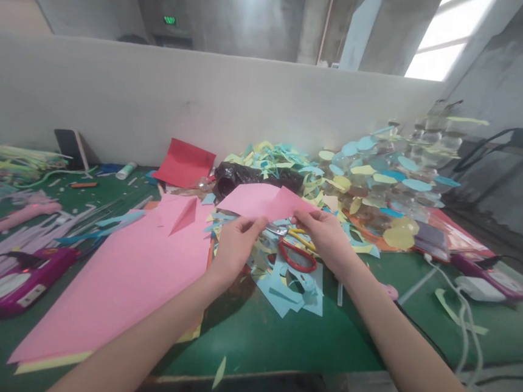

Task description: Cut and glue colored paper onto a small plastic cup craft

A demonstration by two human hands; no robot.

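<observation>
Both the left hand [234,242] and the right hand [326,235] pinch a pink paper piece [265,201] between them, already creased. Red scissors [296,255] lie unused just beneath the right hand; the large pink sheet [120,287] left of the left hand seems uncut.

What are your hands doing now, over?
Left hand and right hand both pinching the pink paper piece above the table. Red-handled scissors lie right below, among paper scraps. Over.

Bright window [443,47] glare, soft wide-angle edges
</observation>
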